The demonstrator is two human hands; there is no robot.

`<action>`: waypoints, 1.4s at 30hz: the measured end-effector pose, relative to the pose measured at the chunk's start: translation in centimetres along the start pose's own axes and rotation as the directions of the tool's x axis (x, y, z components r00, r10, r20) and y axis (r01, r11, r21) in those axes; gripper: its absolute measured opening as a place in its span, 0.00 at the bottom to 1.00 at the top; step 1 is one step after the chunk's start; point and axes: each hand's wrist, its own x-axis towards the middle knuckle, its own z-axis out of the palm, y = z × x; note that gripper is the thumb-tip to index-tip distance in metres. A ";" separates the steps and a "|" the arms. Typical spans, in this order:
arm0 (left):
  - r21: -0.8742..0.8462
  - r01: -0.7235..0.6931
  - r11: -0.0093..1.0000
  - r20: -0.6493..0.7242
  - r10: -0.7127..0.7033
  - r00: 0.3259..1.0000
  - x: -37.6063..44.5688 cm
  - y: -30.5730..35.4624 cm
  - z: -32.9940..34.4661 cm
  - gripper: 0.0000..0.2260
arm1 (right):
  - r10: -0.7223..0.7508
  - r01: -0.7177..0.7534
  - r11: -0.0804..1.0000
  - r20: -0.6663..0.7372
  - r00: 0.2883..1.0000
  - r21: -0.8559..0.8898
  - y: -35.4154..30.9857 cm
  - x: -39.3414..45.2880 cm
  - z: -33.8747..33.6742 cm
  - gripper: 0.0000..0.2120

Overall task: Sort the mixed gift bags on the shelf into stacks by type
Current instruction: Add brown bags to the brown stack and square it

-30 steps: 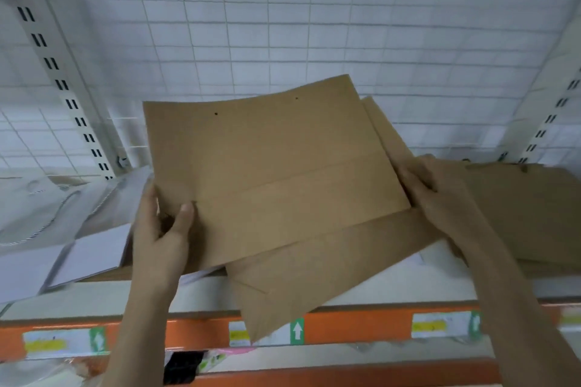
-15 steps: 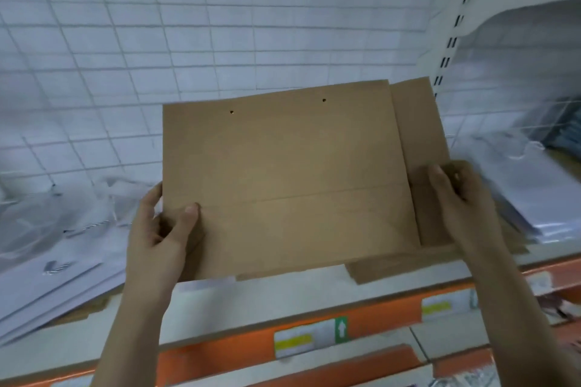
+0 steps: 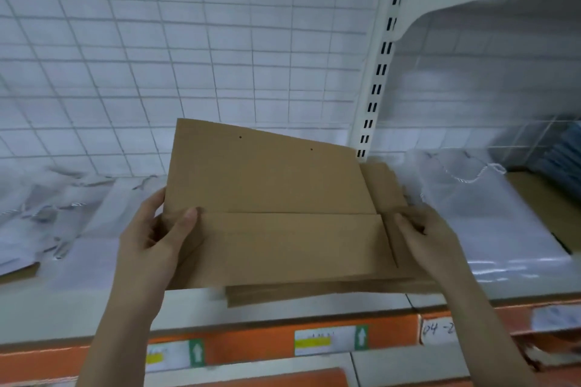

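- White wire-grid backing (image 3: 188, 56) is filling the background behind the shelf (image 3: 283, 302), and a slotted upright (image 3: 377, 72) is standing further toward centre than half a second ago.
- Compared with that frame, the front kraft bag (image 3: 267, 198) is tilting, its top edge now sloping down to the right; both hands are sitting lower in view.
- Left hand (image 3: 151, 242) is gripping the bag's left edge, thumb across the front.
- Right hand (image 3: 430, 239) is holding the right edge, fingers (image 3: 405, 223) curled onto a second brown bag (image 3: 314, 292) behind.
- Front bag is flat, brown, creased across, with two small holes near the top, held just above the shelf.
- White bags (image 3: 490, 217) are lying to the right, more white bags (image 3: 47, 217) to the left.
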 end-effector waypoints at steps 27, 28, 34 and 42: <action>0.720 -0.058 0.692 0.042 0.040 0.998 2.1 -4.0 0.9 0.18 | -0.397 0.398 0.881 0.057 0.916 -0.255 -6.0 -2.9 8.3 0.15; 0.723 -0.055 0.689 0.026 0.052 0.998 2.4 -4.2 -0.8 0.17 | -0.414 0.417 0.879 0.063 0.908 -0.232 -6.9 -3.7 9.6 0.15; 0.741 -0.045 0.670 -0.059 0.131 0.990 5.1 -5.6 -12.4 0.11 | -0.480 0.486 0.862 0.081 0.874 -0.144 -13.8 -8.7 18.4 0.10; 0.760 -0.031 0.649 -0.081 0.142 0.987 10.6 -5.9 -26.6 0.09 | -0.425 0.453 0.885 0.210 0.880 -0.104 -22.5 -14.8 30.4 0.14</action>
